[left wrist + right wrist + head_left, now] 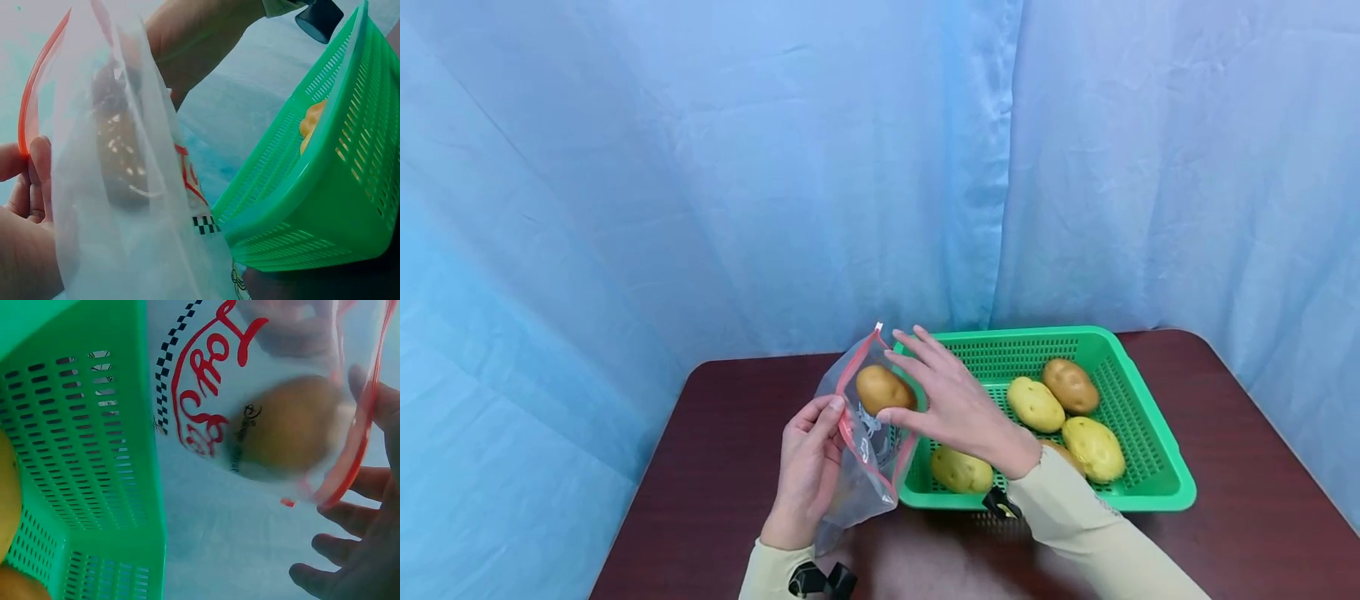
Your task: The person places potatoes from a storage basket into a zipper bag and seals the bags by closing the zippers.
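My left hand (808, 471) pinches the red-edged mouth of a clear zip bag (850, 504) between thumb and fingers, and the mouth gapes open. Inside that mouth is a brown potato (878, 389), blurred in the right wrist view, where it shows through the plastic below red printed lettering (215, 350). My right hand (951, 404) has its fingers spread beside the bag's mouth, over the basket's left end. Thumb and fingers stand apart, not curled round the potato. Whether a fingertip still touches the bag's edge, I cannot tell.
A green plastic basket (1176, 492) stands on the dark red table (722, 467), to the bag's right. Yellow potatoes (1035, 404) and brown potatoes (1071, 386) lie in it, one partly behind my right forearm. Pale blue curtains (820, 167) hang behind the table.
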